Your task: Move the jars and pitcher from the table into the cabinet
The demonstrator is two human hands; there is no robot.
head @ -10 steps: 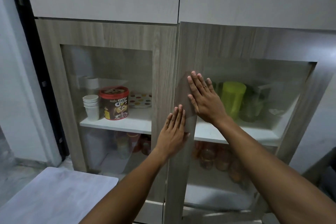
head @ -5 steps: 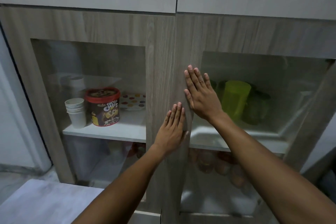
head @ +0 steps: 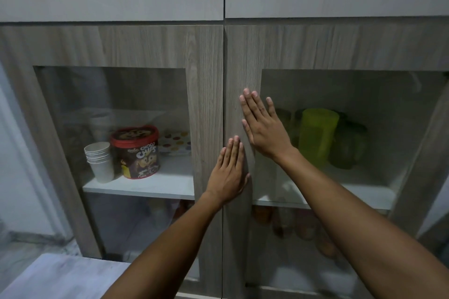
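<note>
Grey wood-grain frames the two glass-fronted doors of the cabinet (head: 211, 60), and both sit flush with each other at the centre seam. The left hand (head: 228, 172) lies flat on the inner stile of the right door (head: 240, 56), fingers straight and together, holding nothing. The right hand (head: 263, 128) is pressed flat just above it on the same stile, fingers spread a little, its outer fingers reaching over the edge of the glass, also holding nothing.

Behind the right pane, the green pitcher (head: 317, 136) stands upright on the white shelf (head: 364, 194), with darker green jars (head: 347, 148) close beside it; the glass blurs them, so their number cannot be told. On the shelf below, more jars (head: 303, 226) show as dim orange and brown shapes.

Behind the left pane, a stack of white paper cups (head: 99, 160) stands just beside a red-lidded chocolate cereal tub (head: 137, 153), and a dotted box (head: 176, 142) lies behind the tub.

At the lower left corner, a pale marbled counter (head: 56, 277) juts into view below the left door.
</note>
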